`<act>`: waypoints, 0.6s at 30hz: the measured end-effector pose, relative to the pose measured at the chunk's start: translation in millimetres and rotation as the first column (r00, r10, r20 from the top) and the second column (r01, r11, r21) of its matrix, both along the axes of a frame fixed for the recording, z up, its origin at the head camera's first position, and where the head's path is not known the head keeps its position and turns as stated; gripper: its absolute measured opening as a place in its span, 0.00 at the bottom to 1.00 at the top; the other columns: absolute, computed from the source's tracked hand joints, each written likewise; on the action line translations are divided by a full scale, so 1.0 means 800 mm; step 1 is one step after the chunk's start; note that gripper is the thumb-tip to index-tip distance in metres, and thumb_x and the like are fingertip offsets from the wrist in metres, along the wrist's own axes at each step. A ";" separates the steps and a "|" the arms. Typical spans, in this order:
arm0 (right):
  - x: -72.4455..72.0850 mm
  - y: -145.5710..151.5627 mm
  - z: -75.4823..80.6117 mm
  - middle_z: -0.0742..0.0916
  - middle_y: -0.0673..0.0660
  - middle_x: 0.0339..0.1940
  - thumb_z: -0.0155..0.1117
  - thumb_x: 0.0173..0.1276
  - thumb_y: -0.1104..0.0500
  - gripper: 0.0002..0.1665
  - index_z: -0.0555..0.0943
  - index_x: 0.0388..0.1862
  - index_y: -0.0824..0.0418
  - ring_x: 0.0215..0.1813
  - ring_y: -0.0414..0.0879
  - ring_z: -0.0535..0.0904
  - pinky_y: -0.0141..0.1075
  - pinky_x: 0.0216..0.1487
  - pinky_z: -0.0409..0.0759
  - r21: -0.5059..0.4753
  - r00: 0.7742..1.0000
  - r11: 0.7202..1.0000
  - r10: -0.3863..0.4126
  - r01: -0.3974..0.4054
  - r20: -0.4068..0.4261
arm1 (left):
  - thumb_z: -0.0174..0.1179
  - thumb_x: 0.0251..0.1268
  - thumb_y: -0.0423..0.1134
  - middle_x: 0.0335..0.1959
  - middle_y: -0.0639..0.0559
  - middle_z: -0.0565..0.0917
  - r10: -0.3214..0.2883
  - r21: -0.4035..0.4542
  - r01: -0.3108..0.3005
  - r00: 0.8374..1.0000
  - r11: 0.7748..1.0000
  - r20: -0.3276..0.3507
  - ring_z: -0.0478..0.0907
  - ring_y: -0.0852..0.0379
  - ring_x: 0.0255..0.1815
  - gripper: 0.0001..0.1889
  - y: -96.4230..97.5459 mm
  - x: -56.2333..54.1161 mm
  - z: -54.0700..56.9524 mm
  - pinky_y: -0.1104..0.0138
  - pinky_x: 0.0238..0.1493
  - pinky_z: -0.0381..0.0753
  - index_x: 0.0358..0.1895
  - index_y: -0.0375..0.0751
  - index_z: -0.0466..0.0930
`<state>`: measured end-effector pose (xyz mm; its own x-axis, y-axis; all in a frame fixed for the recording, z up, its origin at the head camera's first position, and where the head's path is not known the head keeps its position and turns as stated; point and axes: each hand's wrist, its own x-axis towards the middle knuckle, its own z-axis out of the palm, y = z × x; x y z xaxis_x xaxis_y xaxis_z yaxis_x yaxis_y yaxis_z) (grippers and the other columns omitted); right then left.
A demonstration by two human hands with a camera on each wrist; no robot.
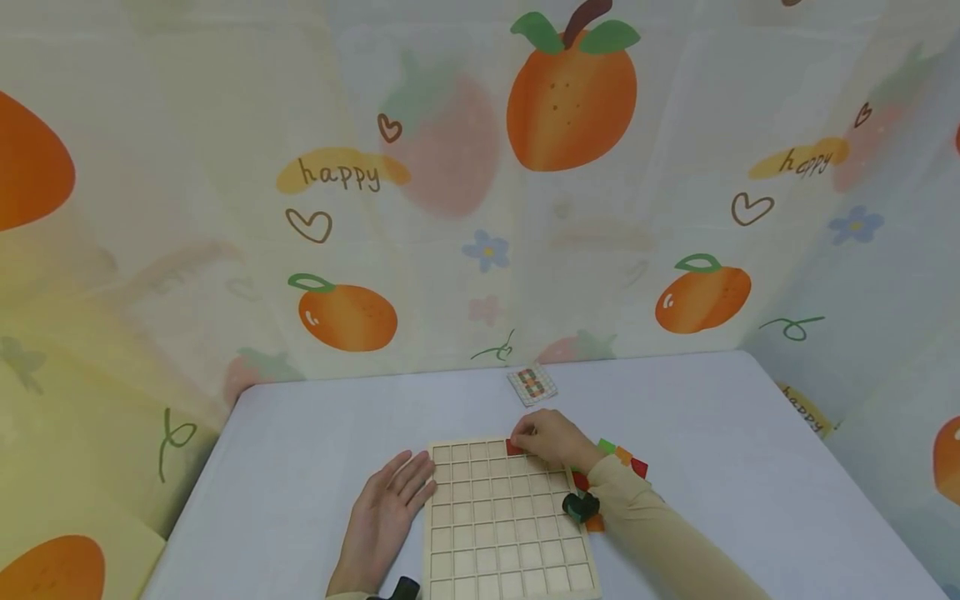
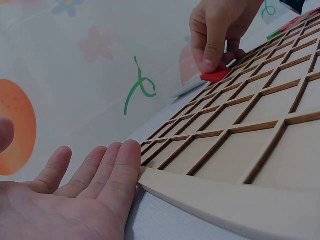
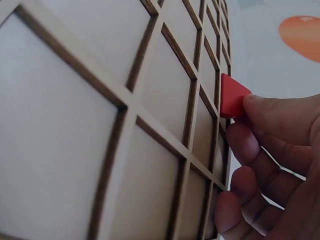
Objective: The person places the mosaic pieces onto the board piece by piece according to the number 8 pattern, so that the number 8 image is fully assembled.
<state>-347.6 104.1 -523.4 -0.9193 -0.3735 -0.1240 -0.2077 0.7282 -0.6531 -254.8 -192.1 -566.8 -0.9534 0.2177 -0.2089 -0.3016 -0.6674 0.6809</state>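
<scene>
On my head view I'm seeing the right hand (image 1: 553, 437) pinching a red tile (image 3: 233, 97) between thumb and fingers at the far edge of the gridded board (image 1: 485, 534), lower centre of the frame. The left hand (image 1: 384, 512) is holding nothing, its extended fingers touching the board's left edge. A patterned card (image 1: 532, 385) is lying beyond on the bench (image 1: 300, 450).

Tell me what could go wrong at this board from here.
The red tile, pinched near one edge by the right hand, could slip and land askew across the dividers. The left hand lies open at the edge of the wooden board without gripping it, so a push might shift the board. The right sleeve is near loose tiles and may scatter them.
</scene>
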 end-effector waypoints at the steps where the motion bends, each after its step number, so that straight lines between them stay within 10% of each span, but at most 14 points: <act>1: 0.000 0.000 -0.001 0.90 0.46 0.35 0.65 0.73 0.55 0.07 0.88 0.36 0.52 0.36 0.39 0.77 0.34 0.41 0.80 0.005 1.000 1.000 0.005 -0.005 -0.007 | 0.35 0.85 0.52 0.82 0.37 0.53 -0.001 -0.001 0.001 1.000 1.000 -0.001 0.60 0.47 0.81 0.32 0.000 0.000 0.000 0.58 0.79 0.69 0.81 0.39 0.44; 18: 0.005 -0.003 0.007 0.84 0.48 0.33 0.64 0.72 0.56 0.04 0.83 0.37 0.54 0.34 0.40 0.75 0.34 0.36 0.78 0.065 0.997 0.998 0.021 -0.016 -0.070 | 0.35 0.85 0.51 0.82 0.37 0.53 -0.003 -0.002 0.003 1.000 1.000 -0.004 0.59 0.46 0.81 0.32 0.000 0.002 0.002 0.58 0.78 0.70 0.81 0.39 0.44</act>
